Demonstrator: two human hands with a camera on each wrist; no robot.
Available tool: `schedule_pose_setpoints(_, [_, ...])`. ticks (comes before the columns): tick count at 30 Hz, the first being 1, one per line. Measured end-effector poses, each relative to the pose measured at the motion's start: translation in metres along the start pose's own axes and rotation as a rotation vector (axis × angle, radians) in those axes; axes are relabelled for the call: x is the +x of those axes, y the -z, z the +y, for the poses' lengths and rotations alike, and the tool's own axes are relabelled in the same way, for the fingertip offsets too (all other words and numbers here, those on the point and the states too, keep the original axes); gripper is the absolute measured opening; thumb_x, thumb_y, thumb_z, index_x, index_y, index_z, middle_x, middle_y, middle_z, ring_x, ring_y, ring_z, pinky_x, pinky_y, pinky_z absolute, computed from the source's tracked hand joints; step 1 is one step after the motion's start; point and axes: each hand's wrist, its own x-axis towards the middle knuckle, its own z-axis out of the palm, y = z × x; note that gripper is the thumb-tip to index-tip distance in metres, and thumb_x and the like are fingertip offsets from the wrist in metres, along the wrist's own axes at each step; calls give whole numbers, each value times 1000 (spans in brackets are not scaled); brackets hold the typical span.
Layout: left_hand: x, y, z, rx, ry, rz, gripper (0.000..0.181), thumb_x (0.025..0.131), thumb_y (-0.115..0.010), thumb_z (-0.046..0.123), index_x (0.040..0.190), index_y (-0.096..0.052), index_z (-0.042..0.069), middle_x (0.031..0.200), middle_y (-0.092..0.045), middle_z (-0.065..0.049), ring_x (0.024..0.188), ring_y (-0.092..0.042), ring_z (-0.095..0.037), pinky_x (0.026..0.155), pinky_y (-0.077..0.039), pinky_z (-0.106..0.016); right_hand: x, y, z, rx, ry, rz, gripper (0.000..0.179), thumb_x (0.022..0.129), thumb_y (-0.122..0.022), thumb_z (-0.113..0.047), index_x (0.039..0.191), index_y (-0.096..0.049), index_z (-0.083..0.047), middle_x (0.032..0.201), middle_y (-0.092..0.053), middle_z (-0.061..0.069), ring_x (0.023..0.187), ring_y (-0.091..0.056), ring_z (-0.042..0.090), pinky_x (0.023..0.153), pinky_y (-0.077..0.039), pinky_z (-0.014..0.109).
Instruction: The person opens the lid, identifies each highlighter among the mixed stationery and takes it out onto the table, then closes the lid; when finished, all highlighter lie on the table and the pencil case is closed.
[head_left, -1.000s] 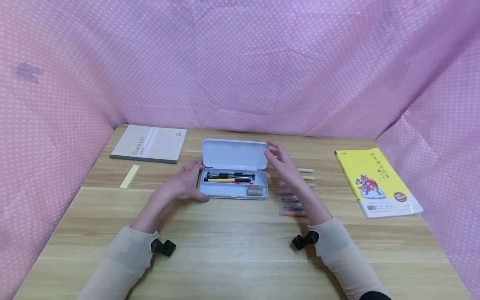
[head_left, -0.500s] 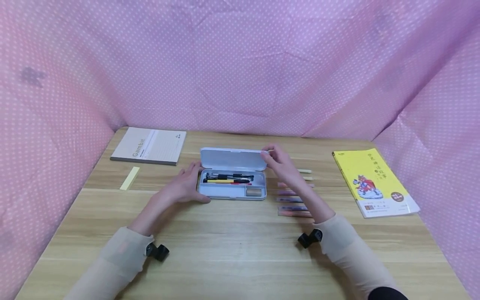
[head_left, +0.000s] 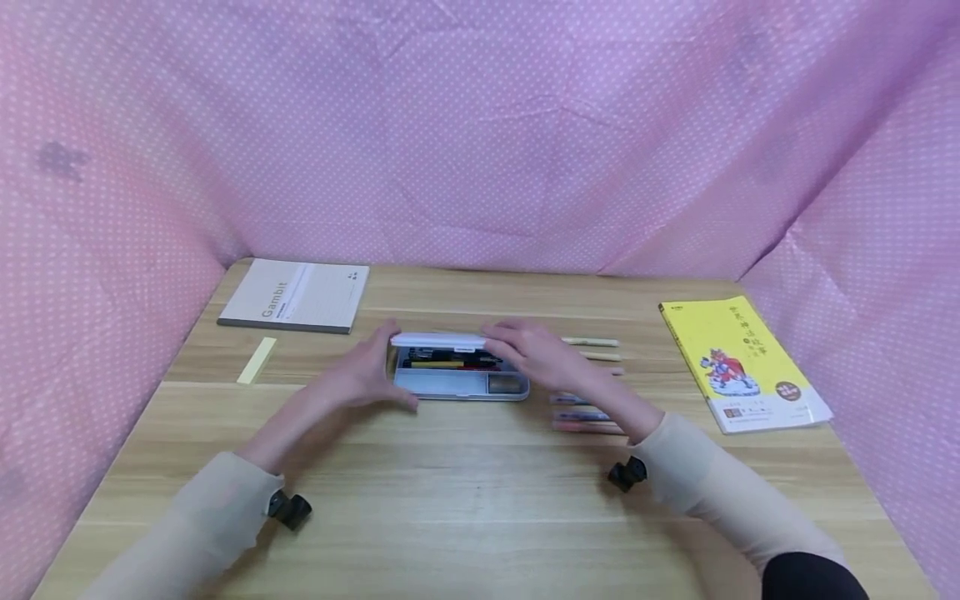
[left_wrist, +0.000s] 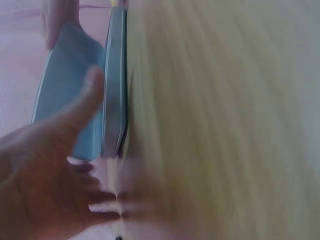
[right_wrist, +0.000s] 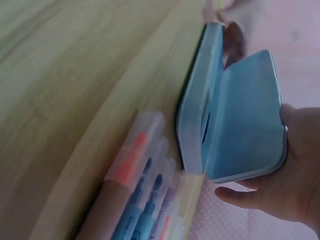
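Note:
A pale blue pencil case (head_left: pixel 442 383) lies on the table, its lid (right_wrist: pixel 252 115) tilted partway down over the tray. Several pens (head_left: pixel 450 360) lie in the back compartment, and a brownish block (head_left: pixel 506 383) sits at the front right. My left hand (head_left: pixel 363 371) is around the left end, fingers spread behind and thumb extended in front; contact is unclear. My right hand (head_left: pixel 536 354) touches the lid's right part, with the fingers at its outer side and edge. In the right wrist view its thumb (right_wrist: pixel 237 197) stands apart from the lid.
Several highlighters (head_left: pixel 588 427) lie in a row right of the case, under my right forearm. A yellow book (head_left: pixel 738 362) lies at the right. At the back left are a notebook (head_left: pixel 296 293) and a pale yellow strip (head_left: pixel 257 360). A pink dotted curtain (head_left: pixel 480 150) surrounds the table.
The lid has swung from upright to a low forward tilt. My right hand has moved left and toward me with it. My left hand has stayed at the case's left end.

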Motion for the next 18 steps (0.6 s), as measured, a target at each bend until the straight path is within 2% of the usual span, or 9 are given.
schedule_pose_setpoints(3, [2,6,0,0,-71,8,146,62,-88,67,165,-4,8,167,-29,-24,149,-39,-47,122,-36,-62,-3,-6,-2,-117,45,-76,57,109,-41,-48,158,-42,-19,158,-48,21,145,-48,37,121,-42,55])
schedule_pose_setpoints(5, [3,7,2,46,-143,15,138,66,-83,72,166,-8,12,170,-26,-20,151,-38,-43,122,-37,-60,-5,-11,-2,-202,64,-123,61,108,-39,-53,162,-34,-24,163,-40,21,150,-42,39,122,-39,59])
schedule_pose_setpoints(8, [4,6,7,146,-271,13,118,77,-73,73,164,-21,14,170,-28,-16,153,-36,-39,125,-34,-58,-9,-18,-2,-310,77,-163,67,106,-38,-58,165,-23,-29,168,-31,19,154,-34,39,121,-37,65])
schedule_pose_setpoints(11, [6,0,11,250,-368,3,100,87,-64,71,163,-29,16,172,-22,-14,159,-25,-37,129,-24,-60,-12,-23,-3,-374,85,-159,69,105,-39,-59,165,-19,-32,170,-27,18,156,-30,39,120,-36,68])
schedule_pose_setpoints(15, [7,-7,15,331,-416,-6,93,91,-62,67,163,-29,18,174,-18,-12,161,-17,-38,129,-19,-64,-13,-26,-5,-410,101,-145,69,104,-45,-58,164,-18,-36,169,-26,19,154,-33,41,119,-37,69])
schedule_pose_setpoints(18, [6,-11,16,360,-409,-21,93,94,-57,69,165,-24,19,175,-14,-10,162,-13,-35,130,-16,-63,-13,-27,-5,-411,112,-146,70,103,-48,-57,164,-18,-39,168,-26,21,152,-34,43,119,-37,69])
